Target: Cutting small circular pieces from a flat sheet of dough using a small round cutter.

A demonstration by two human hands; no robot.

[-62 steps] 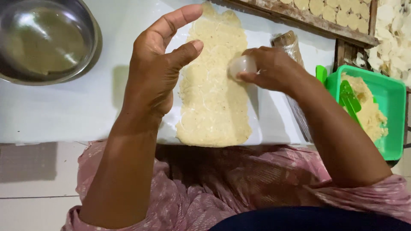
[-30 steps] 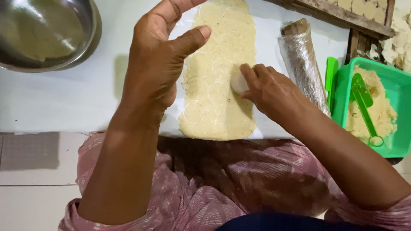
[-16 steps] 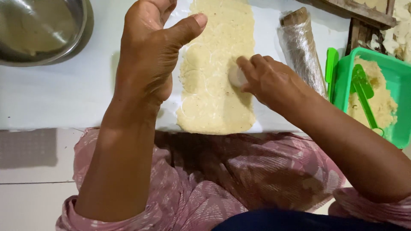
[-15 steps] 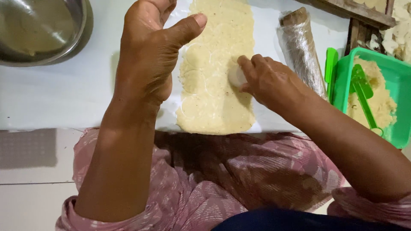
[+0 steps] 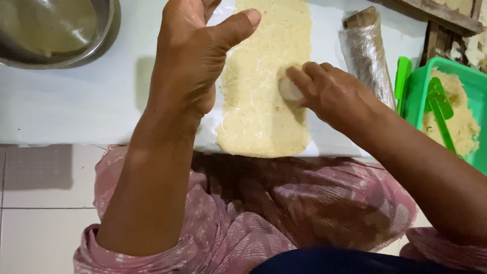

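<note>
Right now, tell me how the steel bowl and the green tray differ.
The steel bowl is round, shiny metal and sits at the upper left; the green tray is straight-sided plastic at the right edge. The steel bowl shows only a thin wet film inside, while the green tray holds a heap of pale dough with a green scraper lying in it. Both are cut off by the frame, and neither hand touches them.

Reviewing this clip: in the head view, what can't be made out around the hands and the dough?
- Round cutter: mostly hidden by the right hand; its rim cannot be seen.
- Dough sheet: far end cut off by the top edge.
- Left hand: fingertips cut off by the top edge.
- Metal bowl: cropped at the top left.
- Green tray: cut off by the right edge.
</note>
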